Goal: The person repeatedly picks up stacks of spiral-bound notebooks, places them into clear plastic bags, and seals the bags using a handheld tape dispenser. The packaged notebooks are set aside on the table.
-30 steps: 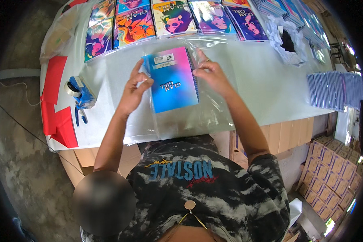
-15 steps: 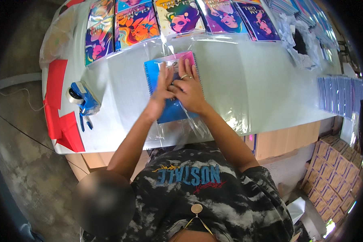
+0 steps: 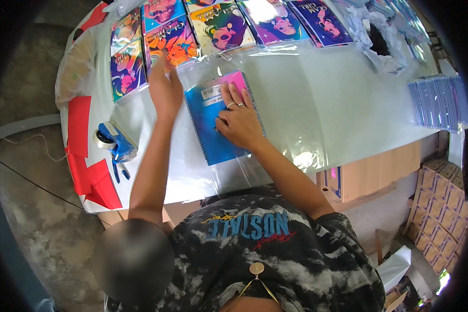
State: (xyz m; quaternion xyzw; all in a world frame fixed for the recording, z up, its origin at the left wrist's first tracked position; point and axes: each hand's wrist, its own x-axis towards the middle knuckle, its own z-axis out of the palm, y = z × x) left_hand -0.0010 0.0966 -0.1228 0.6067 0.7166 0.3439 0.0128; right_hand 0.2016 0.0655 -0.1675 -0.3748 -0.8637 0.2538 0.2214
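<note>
In front of me lies a blue-and-pink spiral notebook (image 3: 203,125) with a white label on its cover. Wire coils show along both its long sides. My right hand (image 3: 239,119) rests on it, fingers stretched over the pink corner, a ring on one finger. Clear plastic film (image 3: 291,140) spreads under and around the notebook. My left hand (image 3: 165,91) is off the notebook, to its left, fingers extended toward an orange-and-purple illustrated notebook (image 3: 171,41). It is slightly blurred, and nothing shows in it; whether it touches that notebook I cannot tell.
Illustrated notebooks stand in rows along the far side, including a cream one (image 3: 222,28). A blue tape dispenser (image 3: 117,140) and red sheets (image 3: 79,127) lie at left. Stacked notebooks (image 3: 434,104) and a crumpled white bag (image 3: 395,52) are at right. Cartons (image 3: 437,208) stand below.
My left hand has lifted off the blue-and-pink notebook and moved left and away from me toward the illustrated ones. My right hand stays on the notebook. The view has shifted slightly.
</note>
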